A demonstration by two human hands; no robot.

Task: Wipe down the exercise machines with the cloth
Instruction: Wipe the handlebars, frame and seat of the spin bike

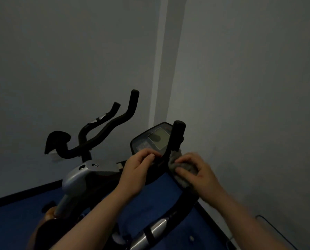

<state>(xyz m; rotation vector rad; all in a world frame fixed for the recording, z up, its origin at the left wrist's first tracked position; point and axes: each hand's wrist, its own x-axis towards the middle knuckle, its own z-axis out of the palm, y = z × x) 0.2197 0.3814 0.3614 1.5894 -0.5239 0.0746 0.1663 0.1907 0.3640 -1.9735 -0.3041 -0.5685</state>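
A crumpled grey cloth (184, 169) is gripped by the right hand (199, 173) against the black handlebar (175, 141); at nine o'clock, the console (147, 139) is touched by the curled left hand (139, 168).

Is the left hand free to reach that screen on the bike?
Probably yes. The left hand rests just below the screen with nothing between them, while the right hand holds the cloth on the handlebar.

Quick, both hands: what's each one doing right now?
Left hand: fingers curled on the console's lower edge.
Right hand: grips the grey cloth against the handlebar.
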